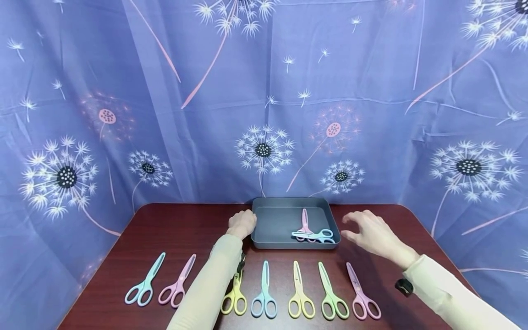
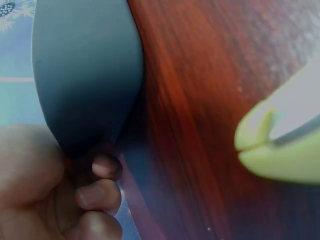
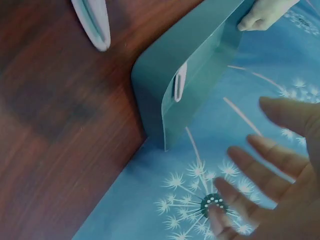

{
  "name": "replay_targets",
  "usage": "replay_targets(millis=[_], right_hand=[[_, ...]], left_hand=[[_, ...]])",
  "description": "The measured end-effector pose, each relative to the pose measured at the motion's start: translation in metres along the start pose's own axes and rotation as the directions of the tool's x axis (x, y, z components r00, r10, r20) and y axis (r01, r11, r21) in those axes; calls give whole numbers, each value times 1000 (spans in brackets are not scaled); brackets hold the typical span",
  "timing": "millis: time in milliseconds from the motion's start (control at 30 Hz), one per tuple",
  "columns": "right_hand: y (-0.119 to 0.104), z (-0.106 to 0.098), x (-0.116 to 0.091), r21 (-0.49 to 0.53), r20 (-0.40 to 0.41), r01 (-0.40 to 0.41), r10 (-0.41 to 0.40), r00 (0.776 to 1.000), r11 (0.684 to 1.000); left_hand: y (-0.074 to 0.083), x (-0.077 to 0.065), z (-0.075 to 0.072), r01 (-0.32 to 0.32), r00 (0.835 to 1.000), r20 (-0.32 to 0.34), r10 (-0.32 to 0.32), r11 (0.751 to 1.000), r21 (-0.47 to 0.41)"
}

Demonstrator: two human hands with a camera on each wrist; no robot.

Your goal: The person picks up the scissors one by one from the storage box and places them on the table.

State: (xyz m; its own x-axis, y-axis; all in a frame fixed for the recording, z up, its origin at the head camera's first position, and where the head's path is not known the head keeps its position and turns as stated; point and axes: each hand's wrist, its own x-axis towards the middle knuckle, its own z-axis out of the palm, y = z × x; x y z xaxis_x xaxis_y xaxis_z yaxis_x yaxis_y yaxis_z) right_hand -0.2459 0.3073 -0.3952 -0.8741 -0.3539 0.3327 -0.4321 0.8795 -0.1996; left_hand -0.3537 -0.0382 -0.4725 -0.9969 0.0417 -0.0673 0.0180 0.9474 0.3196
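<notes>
A grey tray [image 1: 274, 224] stands at the far side of the table. Inside it, toward the right, pink scissors [image 1: 305, 220] lie partly under light blue scissors [image 1: 317, 235]. My left hand [image 1: 242, 223] grips the tray's left side, with curled fingers [image 2: 98, 196] at its end in the left wrist view. To the right of the tray my right hand [image 1: 373, 233] hovers apart from it, fingers spread and loosely bent, holding nothing. In the right wrist view those fingers [image 3: 270, 160] stand clear of the tray wall [image 3: 155, 85].
Along the near side lie teal scissors [image 1: 146, 284], pink scissors [image 1: 179, 284], yellow scissors [image 1: 236, 293] partly behind my left arm, blue scissors [image 1: 265, 286], more yellow scissors [image 1: 299, 288], green scissors [image 1: 328, 288] and purple-pink scissors [image 1: 360, 288]. A dandelion-patterned curtain [image 1: 214, 151] hangs behind the table.
</notes>
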Motion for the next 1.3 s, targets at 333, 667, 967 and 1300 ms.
replay_targets(millis=[333,667,967,1300], right_hand=[[22,22,36,64,60,117,-121,991,991],[38,53,48,-25,139,74,-70,988,997],[34,72,54,-27,154,121,-115,981,992],[37,83,49,-18,228,94,-87,970,995]], left_hand=[[2,-1,-3,-1,1000,2,1,1000,0],[3,-3,-2,-8,1000,4,8,1000,-10],[-1,-2,-5,-12,1000,-6,12,1000,4],[1,-4,-3,-5,1000,-19,5,1000,0]])
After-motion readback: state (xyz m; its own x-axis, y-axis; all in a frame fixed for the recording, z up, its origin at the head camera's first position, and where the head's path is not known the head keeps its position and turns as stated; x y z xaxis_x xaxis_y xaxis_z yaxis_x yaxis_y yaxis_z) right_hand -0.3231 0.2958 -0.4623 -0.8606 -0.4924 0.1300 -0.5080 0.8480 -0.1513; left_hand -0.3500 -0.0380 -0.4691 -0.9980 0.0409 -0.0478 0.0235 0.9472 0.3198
